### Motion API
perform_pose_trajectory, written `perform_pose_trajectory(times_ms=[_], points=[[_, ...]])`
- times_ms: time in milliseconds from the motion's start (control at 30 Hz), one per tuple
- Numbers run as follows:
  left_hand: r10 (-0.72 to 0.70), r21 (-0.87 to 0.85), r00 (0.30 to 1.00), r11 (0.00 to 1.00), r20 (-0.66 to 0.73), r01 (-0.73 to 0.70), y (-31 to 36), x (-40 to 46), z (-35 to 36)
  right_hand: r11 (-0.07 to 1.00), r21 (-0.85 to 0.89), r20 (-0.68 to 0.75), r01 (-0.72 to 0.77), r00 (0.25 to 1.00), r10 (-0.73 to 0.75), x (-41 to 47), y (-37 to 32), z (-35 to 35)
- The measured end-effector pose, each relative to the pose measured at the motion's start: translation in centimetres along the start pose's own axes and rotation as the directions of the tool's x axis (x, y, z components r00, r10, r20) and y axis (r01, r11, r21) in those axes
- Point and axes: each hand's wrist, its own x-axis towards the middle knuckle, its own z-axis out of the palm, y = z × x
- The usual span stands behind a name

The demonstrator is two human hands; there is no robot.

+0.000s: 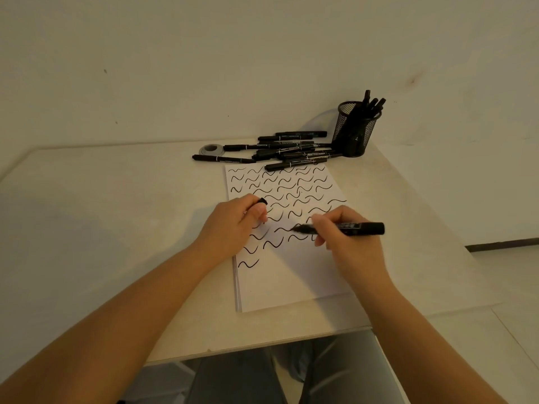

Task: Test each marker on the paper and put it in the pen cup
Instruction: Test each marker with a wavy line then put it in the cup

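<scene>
A white paper point(291, 281) lies on the table, covered with rows of black wavy strokes on its upper part. My right hand point(344, 237) grips a black marker point(361, 228), uncapped, its tip touching the paper among the strokes. My left hand point(233, 225) rests on the paper's left edge and pinches the marker's black cap point(262, 201). A pile of several black markers point(285, 150) lies beyond the paper. The black mesh pen cup point(354, 132) stands at the back right with several markers in it.
A grey roll of tape point(210, 149) sits left of the marker pile. The table point(102, 228) ends at a front edge near my lap and at a right edge past the cup. A pale wall rises behind.
</scene>
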Motion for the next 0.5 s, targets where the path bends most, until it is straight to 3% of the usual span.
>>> perform_pose_trajectory(times_ms=[100,333,500], points=[[0.035,-0.026,0.999,0.999,0.038,-0.034,-0.7,-0.1,0.0,1.000,-0.005,0.118,-0.011,0.993,0.011,-0.3,0.5,1.3],[0.027,-0.061,0.998,0.998,0.064,-0.023,-1.2,-0.1,-0.1,0.992,-0.104,0.227,0.074,0.973,-0.049,-1.2,1.1,1.9],[0.023,-0.065,0.997,0.998,0.068,-0.019,-1.3,-0.1,-0.1,0.979,-0.171,0.223,0.112,0.972,-0.072,-1.3,1.1,2.1]])
